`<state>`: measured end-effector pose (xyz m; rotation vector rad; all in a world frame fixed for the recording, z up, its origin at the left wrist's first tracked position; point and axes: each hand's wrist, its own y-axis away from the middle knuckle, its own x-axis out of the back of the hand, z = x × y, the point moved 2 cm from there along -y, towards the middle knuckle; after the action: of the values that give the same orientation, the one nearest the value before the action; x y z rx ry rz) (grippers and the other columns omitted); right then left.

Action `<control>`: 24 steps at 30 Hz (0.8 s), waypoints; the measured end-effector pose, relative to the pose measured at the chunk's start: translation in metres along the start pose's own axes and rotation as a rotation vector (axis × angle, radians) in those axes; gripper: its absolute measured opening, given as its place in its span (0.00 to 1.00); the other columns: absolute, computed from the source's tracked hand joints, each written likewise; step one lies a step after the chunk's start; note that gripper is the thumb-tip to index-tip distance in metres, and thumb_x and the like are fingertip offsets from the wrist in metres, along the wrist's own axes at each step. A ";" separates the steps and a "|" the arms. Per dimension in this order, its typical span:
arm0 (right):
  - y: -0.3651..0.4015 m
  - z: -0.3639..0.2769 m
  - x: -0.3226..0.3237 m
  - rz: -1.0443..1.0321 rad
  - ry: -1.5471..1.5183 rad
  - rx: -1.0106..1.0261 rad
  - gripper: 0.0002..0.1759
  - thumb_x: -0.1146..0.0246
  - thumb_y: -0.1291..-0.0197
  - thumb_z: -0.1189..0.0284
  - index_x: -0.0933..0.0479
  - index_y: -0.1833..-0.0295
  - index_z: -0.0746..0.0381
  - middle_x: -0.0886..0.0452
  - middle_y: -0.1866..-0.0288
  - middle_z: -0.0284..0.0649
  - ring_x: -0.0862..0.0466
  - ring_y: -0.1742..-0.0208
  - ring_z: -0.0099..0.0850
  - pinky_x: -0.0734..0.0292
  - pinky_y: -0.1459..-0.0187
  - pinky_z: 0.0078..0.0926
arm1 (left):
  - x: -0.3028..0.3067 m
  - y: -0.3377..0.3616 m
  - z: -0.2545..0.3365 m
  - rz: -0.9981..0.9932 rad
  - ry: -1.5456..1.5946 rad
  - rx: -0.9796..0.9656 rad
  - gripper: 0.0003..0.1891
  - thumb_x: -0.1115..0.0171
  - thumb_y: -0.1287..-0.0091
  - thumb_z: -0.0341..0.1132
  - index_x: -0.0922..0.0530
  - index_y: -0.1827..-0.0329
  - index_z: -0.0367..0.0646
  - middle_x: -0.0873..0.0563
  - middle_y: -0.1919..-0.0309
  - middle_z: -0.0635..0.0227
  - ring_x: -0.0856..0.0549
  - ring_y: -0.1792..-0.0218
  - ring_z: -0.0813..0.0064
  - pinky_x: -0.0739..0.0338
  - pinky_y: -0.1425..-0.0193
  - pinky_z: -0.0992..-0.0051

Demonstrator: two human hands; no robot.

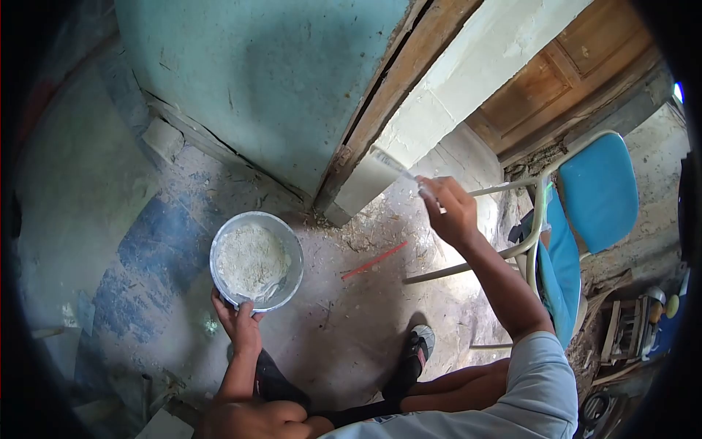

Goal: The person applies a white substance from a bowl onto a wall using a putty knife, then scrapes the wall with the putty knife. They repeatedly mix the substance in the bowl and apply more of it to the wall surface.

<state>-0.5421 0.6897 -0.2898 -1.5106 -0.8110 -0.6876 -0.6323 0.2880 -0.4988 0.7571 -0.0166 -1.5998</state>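
Note:
At the lower left, my left hand (241,326) is closed on the near rim of a round bucket (295,276), tilted so its mouth shows. Inside lies a pale, lumpy, plaster-like mix (252,257). My right hand (449,208) is wrapped round the handle of a flat tool that looks like a putty knife (395,164). The tool's pale, wide end is against or very close to the lower part of a white post (431,110); contact cannot be made out for certain. Its handle is mostly hidden by my fingers.
A blue-seated metal chair (598,192) stands to the right, close to my right arm. A thin red strip (374,261) and debris lie on the floor. Beside the post are a pale green wall panel (256,80) and a brown wooden door (530,91).

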 end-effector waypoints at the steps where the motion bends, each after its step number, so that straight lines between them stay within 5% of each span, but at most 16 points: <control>1: -0.003 -0.001 0.005 0.039 0.011 0.014 0.11 0.29 0.34 0.80 0.13 0.47 0.67 0.11 0.59 0.48 0.09 0.62 0.39 0.14 0.63 0.32 | 0.001 0.000 0.000 0.012 -0.005 0.004 0.47 0.42 0.40 0.22 0.44 0.16 0.61 0.36 0.20 0.65 0.28 0.24 0.56 0.13 0.40 0.49; 6: -0.023 -0.013 0.031 0.207 -0.002 0.038 0.13 0.29 0.35 0.83 0.14 0.45 0.71 0.12 0.61 0.50 0.12 0.66 0.37 0.19 0.66 0.28 | -0.003 -0.002 -0.001 0.010 0.010 0.009 0.47 0.41 0.41 0.22 0.44 0.16 0.60 0.35 0.21 0.65 0.28 0.24 0.58 0.13 0.40 0.51; 11: -0.020 -0.024 0.016 0.083 -0.071 0.012 0.14 0.28 0.35 0.80 0.13 0.44 0.65 0.12 0.62 0.47 0.12 0.68 0.36 0.18 0.67 0.27 | -0.007 -0.002 -0.001 0.002 0.012 0.008 0.46 0.40 0.41 0.22 0.43 0.16 0.59 0.34 0.21 0.66 0.27 0.25 0.59 0.12 0.42 0.54; 16: -0.007 -0.039 -0.003 -0.112 -0.269 -0.056 0.16 0.29 0.34 0.79 0.14 0.42 0.64 0.11 0.61 0.46 0.11 0.68 0.38 0.17 0.64 0.30 | -0.006 -0.002 0.000 0.016 -0.039 0.027 0.46 0.37 0.40 0.24 0.44 0.16 0.58 0.32 0.22 0.65 0.26 0.26 0.61 0.13 0.42 0.56; 19: -0.002 -0.080 -0.026 -0.427 -0.417 -0.304 0.16 0.30 0.34 0.80 0.14 0.41 0.64 0.11 0.61 0.46 0.11 0.66 0.41 0.16 0.61 0.32 | -0.003 -0.005 -0.004 -0.002 -0.052 0.006 0.45 0.36 0.40 0.24 0.42 0.17 0.56 0.28 0.28 0.66 0.24 0.31 0.66 0.12 0.43 0.65; 24: 0.008 -0.119 -0.075 -0.566 -0.465 -0.191 0.14 0.31 0.34 0.76 0.13 0.43 0.58 0.13 0.57 0.44 0.11 0.63 0.48 0.15 0.63 0.42 | -0.024 -0.002 0.011 -0.105 0.032 -0.019 0.44 0.38 0.39 0.18 0.41 0.18 0.56 0.26 0.31 0.67 0.20 0.34 0.70 0.09 0.46 0.68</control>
<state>-0.5750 0.5636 -0.3432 -1.6495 -1.6021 -0.8521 -0.6395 0.3056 -0.4799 0.7791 0.0627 -1.6850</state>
